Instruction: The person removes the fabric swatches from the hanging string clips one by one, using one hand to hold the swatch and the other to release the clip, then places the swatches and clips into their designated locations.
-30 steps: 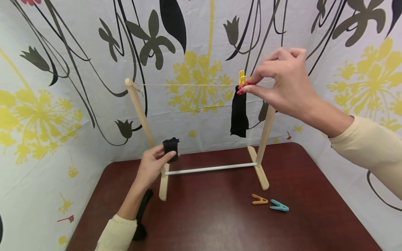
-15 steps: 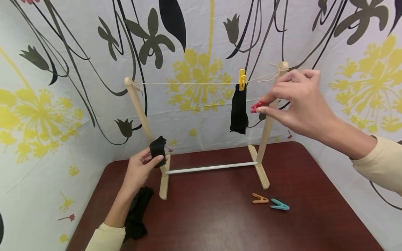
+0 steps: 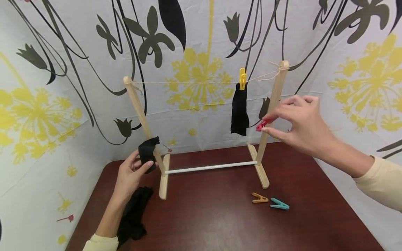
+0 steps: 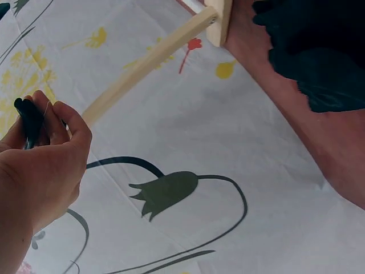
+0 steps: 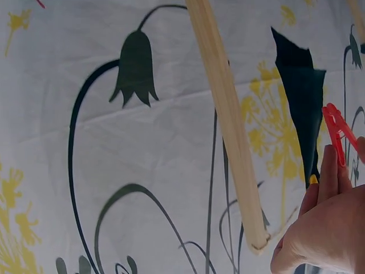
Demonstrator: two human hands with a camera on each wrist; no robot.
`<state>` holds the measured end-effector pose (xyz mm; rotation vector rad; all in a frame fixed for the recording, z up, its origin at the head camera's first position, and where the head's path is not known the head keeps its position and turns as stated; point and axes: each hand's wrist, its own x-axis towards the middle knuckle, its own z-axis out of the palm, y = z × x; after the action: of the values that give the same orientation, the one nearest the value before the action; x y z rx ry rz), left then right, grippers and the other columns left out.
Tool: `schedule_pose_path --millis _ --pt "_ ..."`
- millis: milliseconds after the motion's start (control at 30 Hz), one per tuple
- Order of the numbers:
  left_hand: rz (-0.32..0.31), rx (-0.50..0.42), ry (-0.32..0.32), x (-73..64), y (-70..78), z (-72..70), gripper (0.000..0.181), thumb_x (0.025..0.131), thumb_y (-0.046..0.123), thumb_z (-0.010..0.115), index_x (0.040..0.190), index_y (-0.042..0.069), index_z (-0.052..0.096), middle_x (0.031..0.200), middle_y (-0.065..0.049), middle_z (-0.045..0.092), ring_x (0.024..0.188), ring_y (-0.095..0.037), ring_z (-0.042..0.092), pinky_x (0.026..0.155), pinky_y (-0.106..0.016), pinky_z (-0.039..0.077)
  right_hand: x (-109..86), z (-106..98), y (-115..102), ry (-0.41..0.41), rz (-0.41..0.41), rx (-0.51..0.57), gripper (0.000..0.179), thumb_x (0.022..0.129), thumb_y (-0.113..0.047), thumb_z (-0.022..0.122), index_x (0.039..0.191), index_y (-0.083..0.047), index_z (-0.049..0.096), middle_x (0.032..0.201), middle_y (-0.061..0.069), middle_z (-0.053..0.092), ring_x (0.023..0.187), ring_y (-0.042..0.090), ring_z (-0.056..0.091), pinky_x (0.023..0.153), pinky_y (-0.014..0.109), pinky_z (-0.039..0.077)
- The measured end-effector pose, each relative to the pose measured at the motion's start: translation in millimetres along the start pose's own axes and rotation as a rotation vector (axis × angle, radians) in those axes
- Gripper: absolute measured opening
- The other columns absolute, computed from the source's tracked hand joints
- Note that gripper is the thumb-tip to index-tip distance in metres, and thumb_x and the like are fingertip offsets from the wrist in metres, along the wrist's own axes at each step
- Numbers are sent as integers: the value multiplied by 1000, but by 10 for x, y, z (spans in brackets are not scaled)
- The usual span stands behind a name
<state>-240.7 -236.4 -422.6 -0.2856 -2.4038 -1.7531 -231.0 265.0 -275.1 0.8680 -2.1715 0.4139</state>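
Note:
My left hand (image 3: 130, 174) pinches a folded black cloth (image 3: 147, 153) beside the left post of a small wooden clothesline stand (image 3: 139, 111). In the left wrist view the same cloth (image 4: 31, 121) shows between thumb and fingers. My right hand (image 3: 301, 123) pinches a red clothespin (image 3: 263, 124) in front of the right post. The right wrist view shows the red clothespin (image 5: 336, 128) with its legs spread apart. Another black cloth (image 3: 239, 111) hangs from the string (image 3: 194, 83), held by a yellow clothespin (image 3: 242, 79) near the right end.
An orange clothespin (image 3: 260, 198) and a blue clothespin (image 3: 279, 204) lie on the dark red table (image 3: 207, 212) at the right. A heap of black cloth (image 3: 135, 212) lies at the left, partly behind my left forearm. A white rod (image 3: 210, 168) joins the stand's feet. Patterned fabric (image 3: 201, 136) surrounds the table.
My right hand has moved away from the yellow clothespin, right and down, with the red clothespin. My left hand has moved left and slightly down with the black cloth.

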Motion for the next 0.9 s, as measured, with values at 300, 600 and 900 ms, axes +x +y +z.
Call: schedule_pose_path --millis 300,600,900 --pt "-58 -54 14 -127 -107 -83 57 103 24 73 156 26 51 106 -5 84 47 -1 46 40 -34 30 -380 242 70 15 37 35 60 97 -73 57 90 -19 80 80 -6 73 95 20 59 94 66 26" --pt "-59 -139 3 -296 -229 -185 62 104 14 70 160 23 46 102 0 84 94 -10 78 73 -25 59 -791 460 93 -70 123 55 26 76 -34 94 94 -21 81 89 -7 77 97 17 60 91 57 28" --pt "-123 -175 48 -440 -374 -229 64 104 16 70 161 24 44 103 1 84 102 -14 80 87 -24 62 -1200 706 26 -206 277 59 30 74 -20 97 96 -28 78 90 -15 76 97 11 57 92 52 27"
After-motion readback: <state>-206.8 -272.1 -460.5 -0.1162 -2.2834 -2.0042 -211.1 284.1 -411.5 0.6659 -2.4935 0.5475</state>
